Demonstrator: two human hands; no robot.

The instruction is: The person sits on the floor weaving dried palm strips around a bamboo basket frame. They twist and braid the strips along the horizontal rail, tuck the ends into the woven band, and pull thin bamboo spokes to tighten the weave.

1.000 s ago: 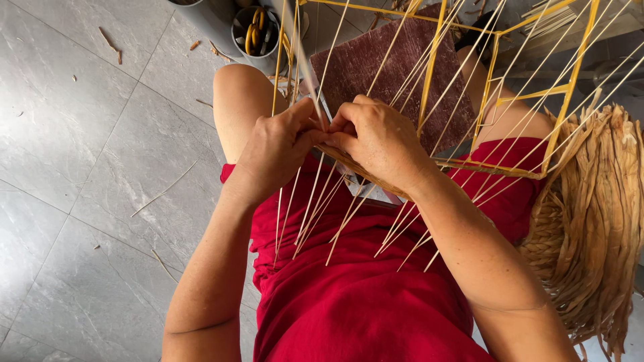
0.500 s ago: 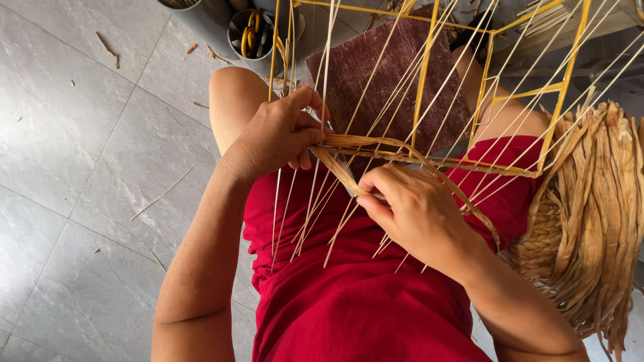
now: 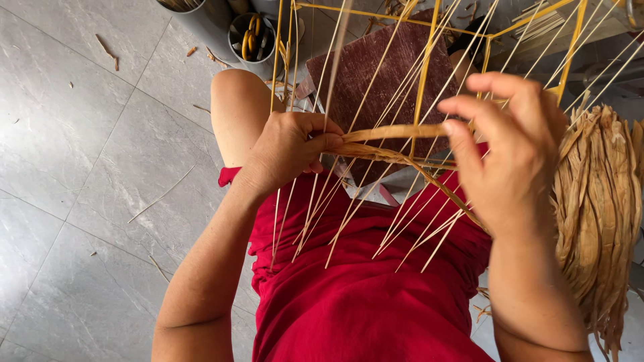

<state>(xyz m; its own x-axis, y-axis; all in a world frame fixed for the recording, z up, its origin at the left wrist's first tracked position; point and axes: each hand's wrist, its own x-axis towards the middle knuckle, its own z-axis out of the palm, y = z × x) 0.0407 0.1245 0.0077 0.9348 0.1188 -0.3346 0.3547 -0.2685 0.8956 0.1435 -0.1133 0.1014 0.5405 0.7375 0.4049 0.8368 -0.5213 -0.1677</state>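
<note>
— Where's the flat straw strand [image 3: 396, 132] she's weaving?

— It lies left to right across the thin upright reeds [image 3: 315, 201] of the yellow wire frame [image 3: 424, 80], over her lap. Her left hand [image 3: 285, 151] pinches its left end; her right hand [image 3: 510, 151] hooks the right part, fingers half-curled.

— Any containers?

— A grey cup [image 3: 251, 40] on the far floor holds yellow-handled scissors. A dried straw bundle [image 3: 600, 201] hangs at right.

The floor [image 3: 80, 154] is laid with large grey marbled tiles, lit by soft daylight. Small wood scraps [image 3: 107, 50] and one thin stick [image 3: 161, 194] lie scattered on it. Grey cylindrical tubs [image 3: 201, 20] stand at the top, one holding yellow-handled scissors [image 3: 251, 37].
</note>
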